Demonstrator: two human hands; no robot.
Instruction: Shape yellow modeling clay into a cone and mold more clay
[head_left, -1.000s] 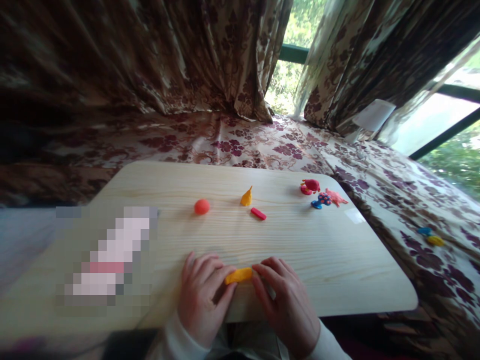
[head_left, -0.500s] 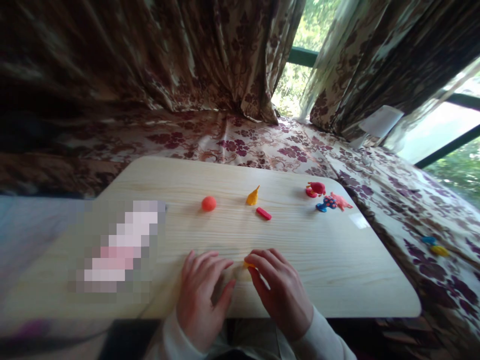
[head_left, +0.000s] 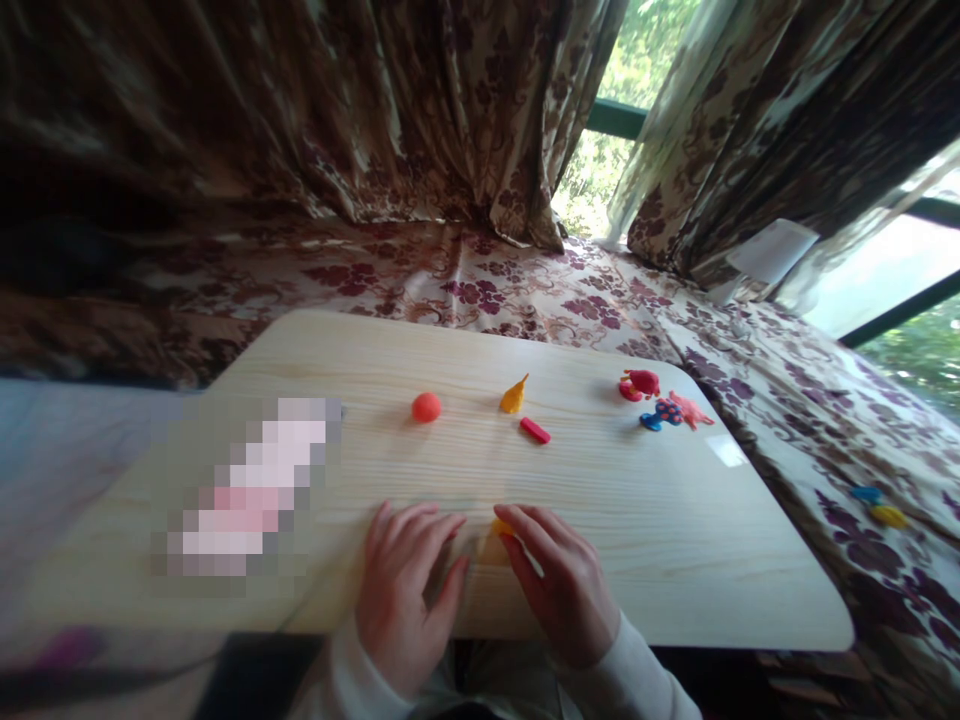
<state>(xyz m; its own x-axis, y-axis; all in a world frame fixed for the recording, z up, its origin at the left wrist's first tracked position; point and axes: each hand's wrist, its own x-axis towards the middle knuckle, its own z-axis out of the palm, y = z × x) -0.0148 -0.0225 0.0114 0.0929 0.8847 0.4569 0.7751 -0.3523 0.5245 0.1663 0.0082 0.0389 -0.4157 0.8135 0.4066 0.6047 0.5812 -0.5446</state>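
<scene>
My right hand pinches a small yellow-orange piece of modelling clay between thumb and fingertips, low over the table near its front edge. Most of that piece is hidden by the fingers. Beside it on the left, my left hand rests with bent fingers and the thumb apart, holding nothing. Farther back on the table lie an orange-red clay ball, a yellow pointed clay shape and a short red clay stick.
At the table's back right stand a red clay figure, a blue one with red dots and a pink one. A blurred-out pinkish item lies left. Blue and yellow pieces sit on the floral cloth right.
The view has shifted slightly, so the table and its objects appear a little farther right. My right hand still pinches the yellow-orange clay, its fingers a bit straighter. My left hand barely moves.
</scene>
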